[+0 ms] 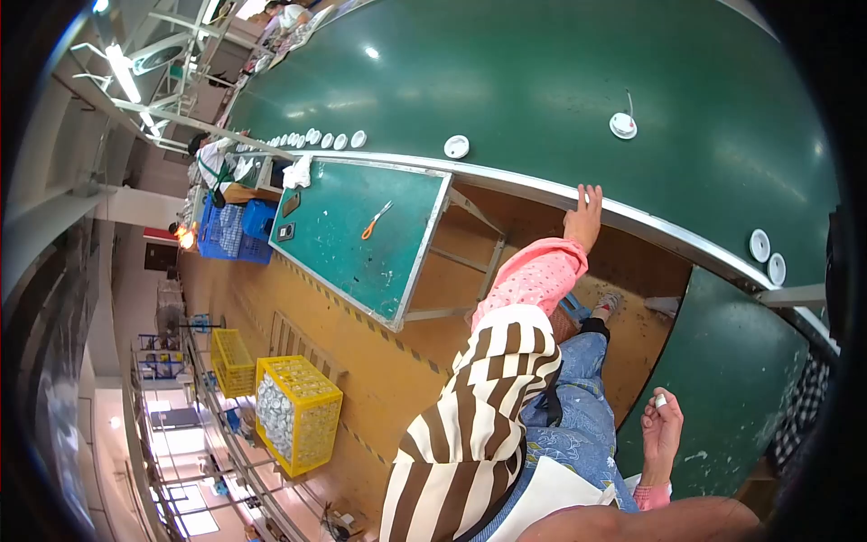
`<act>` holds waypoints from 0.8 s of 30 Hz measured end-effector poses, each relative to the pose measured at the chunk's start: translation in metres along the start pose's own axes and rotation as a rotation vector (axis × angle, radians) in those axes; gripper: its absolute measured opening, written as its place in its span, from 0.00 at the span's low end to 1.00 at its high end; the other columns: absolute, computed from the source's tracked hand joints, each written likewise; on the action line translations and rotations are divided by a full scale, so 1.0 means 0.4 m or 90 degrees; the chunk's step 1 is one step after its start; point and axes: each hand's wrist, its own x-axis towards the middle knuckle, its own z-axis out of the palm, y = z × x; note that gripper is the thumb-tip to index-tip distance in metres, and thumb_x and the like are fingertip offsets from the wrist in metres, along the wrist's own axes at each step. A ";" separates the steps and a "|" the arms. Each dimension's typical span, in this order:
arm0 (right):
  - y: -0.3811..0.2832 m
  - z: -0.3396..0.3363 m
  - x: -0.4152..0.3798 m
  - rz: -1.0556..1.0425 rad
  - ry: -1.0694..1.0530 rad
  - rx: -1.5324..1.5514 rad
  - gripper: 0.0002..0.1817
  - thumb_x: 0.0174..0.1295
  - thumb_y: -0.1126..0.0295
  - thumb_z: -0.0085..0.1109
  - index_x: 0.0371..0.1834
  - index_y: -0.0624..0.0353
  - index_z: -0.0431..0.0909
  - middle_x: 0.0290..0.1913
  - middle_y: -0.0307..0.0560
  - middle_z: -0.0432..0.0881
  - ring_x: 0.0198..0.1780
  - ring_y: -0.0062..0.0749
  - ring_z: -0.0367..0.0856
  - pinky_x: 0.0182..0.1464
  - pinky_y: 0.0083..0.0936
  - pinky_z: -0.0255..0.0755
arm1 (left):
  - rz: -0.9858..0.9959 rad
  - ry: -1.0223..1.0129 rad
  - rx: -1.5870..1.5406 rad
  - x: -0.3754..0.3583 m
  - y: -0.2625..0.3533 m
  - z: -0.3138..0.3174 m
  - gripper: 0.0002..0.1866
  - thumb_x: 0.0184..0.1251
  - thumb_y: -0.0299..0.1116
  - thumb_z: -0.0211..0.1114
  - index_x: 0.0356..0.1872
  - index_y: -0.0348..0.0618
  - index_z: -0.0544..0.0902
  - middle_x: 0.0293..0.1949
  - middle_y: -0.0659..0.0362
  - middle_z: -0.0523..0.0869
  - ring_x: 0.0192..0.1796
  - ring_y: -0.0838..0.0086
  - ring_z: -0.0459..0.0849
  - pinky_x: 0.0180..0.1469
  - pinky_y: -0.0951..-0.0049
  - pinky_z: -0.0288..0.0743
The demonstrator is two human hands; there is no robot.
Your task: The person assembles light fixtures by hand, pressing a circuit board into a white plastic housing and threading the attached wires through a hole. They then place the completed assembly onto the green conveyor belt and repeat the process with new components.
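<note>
My left hand (584, 219), in a pink dotted cuff and a brown-and-cream striped sleeve, has its fingers stretched out over the metal edge (533, 185) of the long green belt-like surface. It holds nothing. My right hand (662, 436) is above a green tabletop at lower right, its fingers curled in with nothing visible in them. White wrapping shows on a fingertip of that hand. Beyond my left hand on the green surface lies a round white part (623, 126) with a thin wire sticking up. Another round white part (457, 146) sits near the edge.
More round white parts (340, 142) line the edge farther left; two discs (759, 245) lie at right. A green side table (361, 235) bears orange-handled scissors (375, 221), dark small items and a white cloth. Yellow crates (298, 411) stand on the floor. A co-worker (217, 167) sits farther along.
</note>
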 end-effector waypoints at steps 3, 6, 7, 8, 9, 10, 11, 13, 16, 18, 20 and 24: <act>-0.012 0.031 0.026 0.012 -0.009 0.000 0.10 0.69 0.77 0.57 0.51 0.63 0.80 0.36 0.40 0.82 0.33 0.19 0.77 0.29 0.14 0.68 | 0.009 -0.013 0.041 -0.003 -0.005 -0.018 0.39 0.72 0.31 0.59 0.81 0.32 0.53 0.76 0.43 0.63 0.79 0.44 0.60 0.35 0.73 0.87; -0.017 0.059 0.047 0.020 -0.016 0.023 0.12 0.67 0.76 0.57 0.52 0.63 0.80 0.35 0.40 0.82 0.31 0.21 0.78 0.27 0.14 0.70 | 0.020 -0.014 0.055 -0.003 -0.008 -0.028 0.39 0.72 0.30 0.59 0.80 0.30 0.53 0.75 0.41 0.63 0.79 0.42 0.59 0.33 0.74 0.87; -0.018 0.068 0.052 0.019 -0.013 0.028 0.12 0.67 0.76 0.57 0.52 0.63 0.80 0.35 0.40 0.81 0.31 0.21 0.78 0.27 0.14 0.70 | 0.036 -0.010 0.078 -0.002 -0.012 -0.021 0.39 0.72 0.31 0.58 0.80 0.29 0.54 0.75 0.40 0.63 0.78 0.39 0.59 0.33 0.74 0.87; -0.020 0.078 0.057 0.014 -0.011 0.032 0.12 0.67 0.76 0.57 0.52 0.63 0.80 0.35 0.40 0.81 0.32 0.21 0.78 0.27 0.14 0.70 | 0.042 -0.006 0.074 0.000 -0.014 -0.013 0.38 0.73 0.32 0.58 0.80 0.29 0.55 0.75 0.40 0.63 0.78 0.38 0.60 0.33 0.73 0.88; -0.024 0.086 0.060 0.009 -0.009 0.035 0.11 0.67 0.76 0.57 0.52 0.63 0.80 0.35 0.40 0.81 0.32 0.21 0.78 0.27 0.14 0.70 | 0.048 -0.003 0.068 0.001 -0.013 -0.007 0.38 0.73 0.32 0.58 0.79 0.29 0.56 0.75 0.40 0.63 0.77 0.37 0.60 0.33 0.73 0.88; -0.030 0.088 0.061 0.003 -0.010 0.041 0.11 0.68 0.76 0.57 0.52 0.64 0.80 0.35 0.40 0.81 0.32 0.21 0.78 0.28 0.15 0.69 | 0.049 0.002 0.055 0.000 -0.008 -0.004 0.37 0.73 0.34 0.58 0.79 0.28 0.57 0.74 0.39 0.63 0.76 0.36 0.61 0.33 0.72 0.88; -0.036 0.097 0.068 -0.003 -0.013 0.046 0.11 0.68 0.77 0.57 0.52 0.64 0.80 0.35 0.40 0.81 0.32 0.21 0.77 0.28 0.15 0.69 | 0.059 0.018 0.082 0.002 -0.006 0.008 0.37 0.73 0.35 0.58 0.78 0.28 0.58 0.73 0.38 0.64 0.76 0.35 0.62 0.33 0.72 0.88; -0.047 0.120 0.091 -0.015 -0.014 0.046 0.11 0.68 0.77 0.57 0.51 0.64 0.80 0.35 0.41 0.81 0.32 0.21 0.77 0.29 0.15 0.68 | 0.048 0.039 0.020 0.008 -0.004 0.024 0.36 0.74 0.34 0.56 0.80 0.32 0.58 0.74 0.40 0.65 0.76 0.37 0.63 0.20 0.72 0.81; -0.078 0.201 0.146 -0.026 -0.007 0.029 0.10 0.67 0.78 0.58 0.50 0.64 0.80 0.34 0.41 0.81 0.31 0.21 0.77 0.28 0.16 0.68 | 0.091 0.096 0.017 0.007 -0.024 0.019 0.33 0.72 0.33 0.55 0.77 0.29 0.64 0.71 0.38 0.68 0.73 0.34 0.67 0.24 0.75 0.80; -0.104 0.291 0.208 -0.017 -0.020 0.011 0.10 0.67 0.78 0.58 0.50 0.64 0.80 0.34 0.41 0.81 0.31 0.21 0.77 0.28 0.16 0.68 | 0.103 0.110 0.002 0.003 -0.040 0.017 0.33 0.71 0.32 0.55 0.76 0.28 0.66 0.70 0.37 0.70 0.73 0.34 0.68 0.28 0.76 0.80; -0.121 0.396 0.303 0.008 -0.037 -0.023 0.09 0.68 0.77 0.57 0.49 0.64 0.80 0.34 0.41 0.81 0.31 0.22 0.78 0.28 0.16 0.68 | 0.121 0.110 -0.020 0.002 -0.065 -0.011 0.33 0.69 0.32 0.56 0.75 0.28 0.67 0.69 0.37 0.71 0.72 0.34 0.69 0.31 0.76 0.81; -0.161 0.655 0.499 0.064 -0.081 -0.089 0.09 0.69 0.77 0.56 0.49 0.63 0.80 0.34 0.40 0.81 0.31 0.21 0.78 0.27 0.16 0.69 | 0.159 0.096 -0.191 0.012 -0.099 -0.009 0.33 0.68 0.34 0.57 0.73 0.30 0.69 0.68 0.40 0.72 0.73 0.41 0.68 0.41 0.72 0.84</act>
